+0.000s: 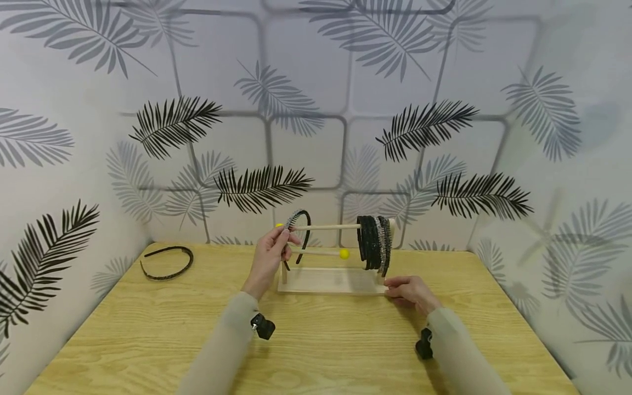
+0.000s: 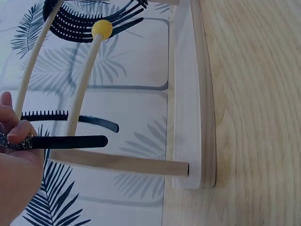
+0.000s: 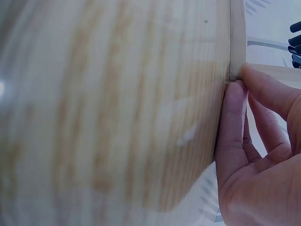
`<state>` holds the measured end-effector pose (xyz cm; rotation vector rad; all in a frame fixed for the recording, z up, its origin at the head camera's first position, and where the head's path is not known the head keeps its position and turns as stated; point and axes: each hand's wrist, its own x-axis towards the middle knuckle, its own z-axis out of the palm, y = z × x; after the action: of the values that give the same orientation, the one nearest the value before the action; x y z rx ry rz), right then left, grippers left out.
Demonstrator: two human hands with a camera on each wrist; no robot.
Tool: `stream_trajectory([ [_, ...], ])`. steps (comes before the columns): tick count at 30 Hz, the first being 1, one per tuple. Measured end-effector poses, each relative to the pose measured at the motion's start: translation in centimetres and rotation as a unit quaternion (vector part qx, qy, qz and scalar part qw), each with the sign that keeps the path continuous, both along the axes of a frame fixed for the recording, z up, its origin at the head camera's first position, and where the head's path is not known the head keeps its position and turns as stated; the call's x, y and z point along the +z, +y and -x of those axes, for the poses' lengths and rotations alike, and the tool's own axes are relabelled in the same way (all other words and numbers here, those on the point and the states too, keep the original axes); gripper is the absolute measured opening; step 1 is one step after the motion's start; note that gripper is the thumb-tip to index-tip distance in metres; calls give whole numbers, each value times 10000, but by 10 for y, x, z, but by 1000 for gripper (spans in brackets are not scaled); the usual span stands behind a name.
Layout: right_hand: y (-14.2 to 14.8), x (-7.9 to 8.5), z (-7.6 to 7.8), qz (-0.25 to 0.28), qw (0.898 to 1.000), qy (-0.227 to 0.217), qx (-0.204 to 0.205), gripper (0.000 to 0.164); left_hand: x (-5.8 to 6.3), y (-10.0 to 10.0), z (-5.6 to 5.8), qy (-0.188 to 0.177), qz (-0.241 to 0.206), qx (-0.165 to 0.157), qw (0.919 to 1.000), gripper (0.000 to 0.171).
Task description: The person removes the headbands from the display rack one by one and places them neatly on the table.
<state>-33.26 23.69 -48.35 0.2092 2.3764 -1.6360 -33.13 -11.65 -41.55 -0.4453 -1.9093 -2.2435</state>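
Observation:
My left hand (image 1: 270, 252) pinches a glittery black headband (image 1: 308, 219) with inner comb teeth, at the left end of a wooden headband rack's upper rod (image 1: 331, 226). In the left wrist view, fingertips (image 2: 21, 132) hold the headband's sparkly part while its plain black end (image 2: 70, 142) points past the rods. My right hand (image 1: 415, 293) grips the right end of the rack's base (image 1: 331, 281), thumb and fingers at the corner in the right wrist view. Several dark and silvery headbands (image 1: 370, 241) hang together at the rod's right end.
Another black headband (image 1: 190, 258) lies on the wooden table (image 1: 321, 340) at the far left. A lower rod ends in a yellow ball (image 1: 344, 254); a second yellow ball (image 1: 279, 225) shows behind my left hand. The leaf-patterned wall (image 1: 306, 148) stands close behind the rack.

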Motion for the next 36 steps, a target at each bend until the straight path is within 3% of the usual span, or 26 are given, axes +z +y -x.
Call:
stream_trajectory([
  [14, -3, 1, 2, -20, 9998, -139, -103, 38, 4, -23, 4, 65, 231, 282, 9993, 35],
  [24, -1, 2, 2, 7, 10000, -77, -35, 38, -4, -31, 7, -20, -188, 382, 9991, 36],
  [36, -1, 2, 0, 39, 9998, -134, -115, 38, -4, -30, 9, 23, -568, 528, 9970, 40],
])
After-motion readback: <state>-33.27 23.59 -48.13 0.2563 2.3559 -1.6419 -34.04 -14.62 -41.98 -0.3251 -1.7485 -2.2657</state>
